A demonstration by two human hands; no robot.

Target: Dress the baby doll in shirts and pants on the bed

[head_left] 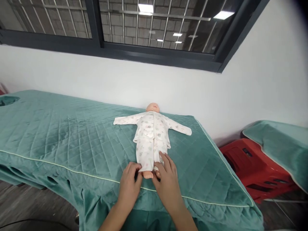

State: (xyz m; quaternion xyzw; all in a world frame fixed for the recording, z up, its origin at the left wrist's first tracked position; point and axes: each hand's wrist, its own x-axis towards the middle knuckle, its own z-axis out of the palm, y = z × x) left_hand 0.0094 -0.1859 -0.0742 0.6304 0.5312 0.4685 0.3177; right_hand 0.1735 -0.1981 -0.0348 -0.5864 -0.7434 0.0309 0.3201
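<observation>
Doll [154, 126] is lying face-up on the green bed [72, 138], long axis running 12 to 6 o'clock, head pointing to 12. Left hand [130, 184] is curling at the trouser hem [145, 169] toward 7 (pinching or merely touching, cannot tell). Right hand [167, 179] is spreading fingers over the trouser leg [158, 147] toward 5. Adjusting cloth there is calling for light fingertips, I judge.

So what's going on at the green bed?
A person has both bare hands at the lower legs of a doll lying face up on the quilted green cover. The left hand is on one cuff of the printed white pants, the right hand at the other. A matching top is on, its sleeves spread out wide.
</observation>
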